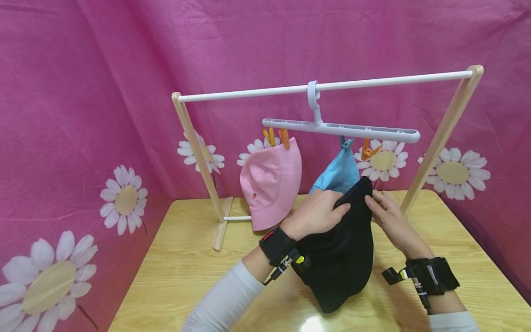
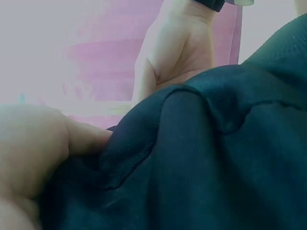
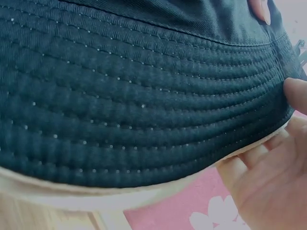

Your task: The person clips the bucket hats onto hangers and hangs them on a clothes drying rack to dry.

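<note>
Both hands hold a black bucket hat [image 1: 346,258] in front of the rack, its top edge raised and the rest hanging down. The left hand [image 1: 319,214] grips the hat from the left, thumb on the near side. Opposite it, the right hand [image 1: 390,219] pinches the brim edge between thumb and fingers. In the right wrist view, the stitched brim [image 3: 134,105] fills most of the picture. Close behind the black hat hangs a blue hat [image 1: 338,170], partly hidden, from a dark teal clothespin [image 1: 346,143]. An orange clothespin [image 1: 369,151] hangs beside it on the hanger.
A grey hanger [image 1: 340,129] hooks over the white bar [image 1: 249,93] of a wooden stand [image 1: 201,161]. On its left side, yellow [image 1: 269,137] and orange clothespins [image 1: 284,138] hang, with a pink hat [image 1: 271,184] below. A wooden table [image 1: 182,281] lies underneath; a pink flowered curtain [image 1: 124,92] surrounds it.
</note>
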The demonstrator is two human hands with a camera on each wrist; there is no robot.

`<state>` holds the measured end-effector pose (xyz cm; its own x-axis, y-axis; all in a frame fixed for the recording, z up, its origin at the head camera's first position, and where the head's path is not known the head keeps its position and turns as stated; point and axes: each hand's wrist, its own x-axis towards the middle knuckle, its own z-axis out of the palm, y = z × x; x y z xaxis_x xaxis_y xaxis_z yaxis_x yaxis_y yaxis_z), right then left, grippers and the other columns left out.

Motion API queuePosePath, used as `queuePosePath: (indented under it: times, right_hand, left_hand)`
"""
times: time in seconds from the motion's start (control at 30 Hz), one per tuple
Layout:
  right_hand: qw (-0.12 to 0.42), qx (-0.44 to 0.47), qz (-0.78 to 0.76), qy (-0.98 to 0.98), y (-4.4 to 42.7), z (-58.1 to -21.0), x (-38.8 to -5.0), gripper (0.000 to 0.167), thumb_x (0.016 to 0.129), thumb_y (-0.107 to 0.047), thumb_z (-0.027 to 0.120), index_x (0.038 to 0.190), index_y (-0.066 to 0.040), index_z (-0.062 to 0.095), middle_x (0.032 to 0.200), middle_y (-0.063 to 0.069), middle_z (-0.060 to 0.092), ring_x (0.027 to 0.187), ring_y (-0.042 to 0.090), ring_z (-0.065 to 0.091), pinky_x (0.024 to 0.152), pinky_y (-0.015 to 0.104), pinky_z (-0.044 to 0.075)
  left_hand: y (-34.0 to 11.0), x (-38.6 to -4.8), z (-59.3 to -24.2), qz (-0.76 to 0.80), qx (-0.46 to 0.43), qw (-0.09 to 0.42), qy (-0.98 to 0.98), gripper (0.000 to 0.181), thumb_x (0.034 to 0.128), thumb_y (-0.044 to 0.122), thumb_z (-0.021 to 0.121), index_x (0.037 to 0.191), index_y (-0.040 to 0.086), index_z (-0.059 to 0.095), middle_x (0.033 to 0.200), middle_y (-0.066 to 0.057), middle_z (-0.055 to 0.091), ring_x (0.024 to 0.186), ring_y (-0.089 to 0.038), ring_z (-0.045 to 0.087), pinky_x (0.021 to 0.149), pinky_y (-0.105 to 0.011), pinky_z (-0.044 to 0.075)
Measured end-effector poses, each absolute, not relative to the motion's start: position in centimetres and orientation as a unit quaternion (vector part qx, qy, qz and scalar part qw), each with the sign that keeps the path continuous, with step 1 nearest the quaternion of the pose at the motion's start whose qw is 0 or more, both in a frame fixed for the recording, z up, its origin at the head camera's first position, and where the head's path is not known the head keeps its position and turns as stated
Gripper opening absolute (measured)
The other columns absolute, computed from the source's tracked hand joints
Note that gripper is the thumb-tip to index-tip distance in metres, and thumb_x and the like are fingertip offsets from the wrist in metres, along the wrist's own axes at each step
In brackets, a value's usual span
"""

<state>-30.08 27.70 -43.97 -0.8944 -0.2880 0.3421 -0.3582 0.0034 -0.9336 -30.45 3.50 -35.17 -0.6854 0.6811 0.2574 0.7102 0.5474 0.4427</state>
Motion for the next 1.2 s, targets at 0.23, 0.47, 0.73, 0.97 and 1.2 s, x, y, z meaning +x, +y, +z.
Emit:
queuePosePath:
  times: [0.23,0.47,0.73,0.97,1.2]
  right_hand:
    - [0.025,0.260,0.694,-0.671,27.9,-43.0,-30.6,0.029,0.115,-0.012,0.036,0.130,-0.014,0.060,0.112,-0.005,0.068,0.099,0.007,0.069,0.088,0.023,0.057]
    - [0.020,0.253,0.707,-0.660,27.8,-42.4,-30.5,0.027,0.115,-0.014,0.037,0.128,-0.014,0.060,0.112,-0.005,0.067,0.101,0.007,0.069,0.090,0.022,0.056]
    - [0.049,0.253,0.718,-0.647,27.5,-41.1,-31.1,0.032,0.114,-0.011,0.040,0.140,-0.013,0.058,0.120,-0.003,0.064,0.106,0.006,0.067,0.096,0.019,0.053]
    - [0.056,0.247,0.711,-0.657,27.7,-39.7,-31.7,0.032,0.114,-0.013,0.041,0.141,-0.015,0.058,0.123,-0.004,0.063,0.108,0.005,0.068,0.098,0.018,0.051]
    - [0.067,0.250,0.706,-0.659,27.7,-38.1,-32.0,0.039,0.115,-0.021,0.038,0.151,-0.014,0.050,0.136,-0.006,0.062,0.117,0.005,0.066,0.098,0.018,0.051]
  left_hand:
    - [4.0,-30.5,-33.9,-0.251,-0.378,0.040,-0.890,0.026,0.1080,0.030,0.058,0.089,0.013,0.067,0.067,0.002,0.053,0.063,-0.009,0.053,0.057,-0.021,0.043]
    - [4.2,-30.7,-33.4,-0.235,-0.369,0.048,-0.898,0.031,0.1079,0.032,0.058,0.083,0.015,0.064,0.067,0.002,0.053,0.066,-0.011,0.055,0.060,-0.023,0.043]
    - [4.5,-31.3,-32.9,-0.245,-0.359,0.047,-0.899,0.029,0.1078,0.033,0.058,0.085,0.015,0.064,0.068,0.002,0.051,0.065,-0.012,0.055,0.057,-0.024,0.045]
    - [4.5,-31.5,-32.5,-0.247,-0.354,0.043,-0.901,0.027,0.1075,0.033,0.058,0.090,0.015,0.066,0.069,0.002,0.054,0.064,-0.012,0.056,0.056,-0.024,0.046]
    - [4.5,-31.4,-32.4,-0.241,-0.346,0.050,-0.905,0.025,0.1071,0.034,0.059,0.093,0.015,0.068,0.069,0.002,0.054,0.064,-0.012,0.057,0.056,-0.025,0.045]
